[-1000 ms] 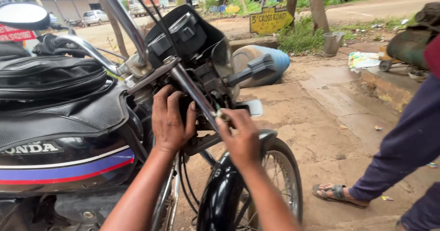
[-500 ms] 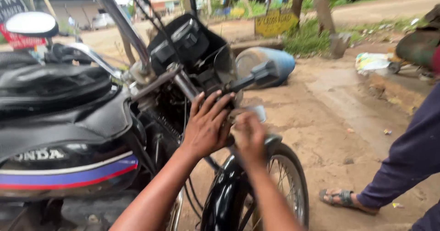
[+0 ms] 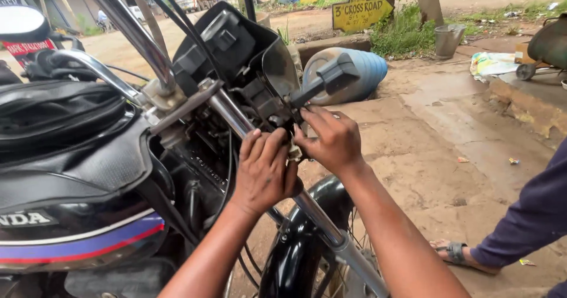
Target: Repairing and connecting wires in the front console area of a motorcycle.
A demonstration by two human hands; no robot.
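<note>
My left hand (image 3: 264,171) is clenched around the chrome fork tube (image 3: 236,118) of the motorcycle, fingers wrapped over the top of it just below the headlight housing (image 3: 227,44). My right hand (image 3: 332,139) sits just beside it on the far side of the tube, fingers curled in a pinching grip on a small pale fitting (image 3: 293,152) at the bracket under the turn signal (image 3: 333,78); what exactly it pinches is too small to tell. The two hands nearly touch at the fingertips.

The fork tube runs down from the handlebar (image 3: 127,29) at upper left, slanting toward the lower right, where it meets the black front mudguard (image 3: 295,245) and the spoked front wheel (image 3: 354,239). The headlight housing is tipped back, with its open rear and black cables (image 3: 177,23) showing. The black turn signal stands out on its stalk, just above my right hand. The black fuel tank (image 3: 77,215) with red and blue stripes fills the lower left, and a round mirror (image 3: 22,23) sits at the upper left.

On the muddy ground beyond lies a blue water jug (image 3: 360,67) on its side. At the right edge stands another person, seen as a dark blue trouser leg (image 3: 525,221) and a sandalled foot (image 3: 455,253), well apart from my hands.
</note>
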